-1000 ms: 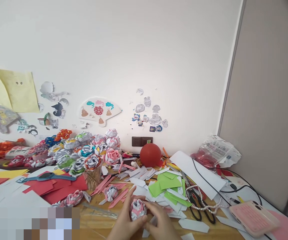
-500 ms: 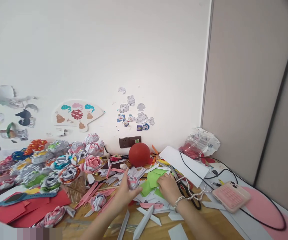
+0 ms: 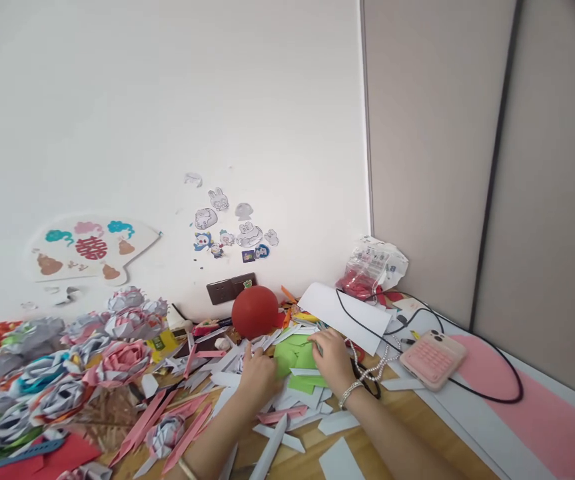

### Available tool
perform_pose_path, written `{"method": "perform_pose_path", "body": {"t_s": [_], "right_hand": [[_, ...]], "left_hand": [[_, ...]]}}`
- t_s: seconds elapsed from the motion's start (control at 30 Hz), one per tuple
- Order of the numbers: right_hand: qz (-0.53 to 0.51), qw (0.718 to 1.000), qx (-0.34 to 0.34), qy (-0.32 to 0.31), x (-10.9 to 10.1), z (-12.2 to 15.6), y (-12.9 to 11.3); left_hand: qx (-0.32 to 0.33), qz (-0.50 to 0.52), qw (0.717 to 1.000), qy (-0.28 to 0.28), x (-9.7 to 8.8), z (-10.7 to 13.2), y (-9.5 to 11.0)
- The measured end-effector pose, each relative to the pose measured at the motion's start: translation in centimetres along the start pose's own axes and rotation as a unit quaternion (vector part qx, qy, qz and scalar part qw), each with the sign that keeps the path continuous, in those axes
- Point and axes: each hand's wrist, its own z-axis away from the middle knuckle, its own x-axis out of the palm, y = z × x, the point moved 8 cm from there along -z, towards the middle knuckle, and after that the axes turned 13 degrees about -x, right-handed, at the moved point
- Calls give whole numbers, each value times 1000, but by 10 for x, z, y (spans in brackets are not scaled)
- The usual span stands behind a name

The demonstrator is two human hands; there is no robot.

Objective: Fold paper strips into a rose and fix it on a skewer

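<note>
In front of a smooth, rounded red ball [image 3: 254,311] and slightly to its right, a loose stack of bright green paper pieces [image 3: 294,363] is flanked by the left hand [image 3: 260,373] and the right hand [image 3: 330,358]. The fingers of both are bent, but whether any sheet is pinched cannot be told. The stack could be creased or fanned apart if pressed unevenly from two sides, and pointed white paper strips [image 3: 270,448], farther in front of the ball, could be dragged along. A strand of pearly white beads [image 3: 382,363], to the ball's right, could be snagged by the right wrist. Black looped handles [image 3: 378,392], also to the ball's right, are partly covered; a pink-and-white paper shape [image 3: 240,360] just before the ball is mostly hidden by the left hand
</note>
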Motion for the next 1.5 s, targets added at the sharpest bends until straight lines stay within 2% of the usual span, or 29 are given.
{"method": "perform_pose_path", "body": {"t_s": [0.17, 0.3, 0.4, 0.57, 0.67, 0.77, 0.93, 1.1, 1.2, 1.33, 1.5], "right_hand": [[-61, 996, 23, 61, -6, 1, 5], [-130, 984, 74, 94, -4, -1, 12], [-186, 974, 105, 76, 13, 0, 7], [-204, 970, 132, 32, 39, 9, -12], [-165, 978, 129, 12, 37, 8, -15], [-113, 988, 102, -32, 29, 4, -12], [-29, 985, 34, -164, 31, 8, -10], [43, 973, 0, -227, 37, 12, -15], [66, 971, -11, -231, 37, 10, -17], [89, 975, 1, -203, 31, 5, -14], [93, 982, 29, -161, 22, 2, -6]], "left_hand": [[-40, 88, 995, -8, -9, -13, -19], [-105, 216, 971, -6, -19, -16, -36], [-128, 321, 938, -13, -13, -10, -32], [-113, 444, 887, -57, 14, 2, -9], [-115, 482, 865, -73, 21, 0, -8], [-127, 493, 858, -67, 16, -9, -17], [-143, 465, 873, -17, 10, -22, -31], [-155, 381, 911, 2, 27, -27, -33], [-151, 330, 932, 8, 31, -29, -31], [-145, 269, 952, 2, 26, -24, -27], [-98, 220, 970, -19, 6, 4, -20]]}}
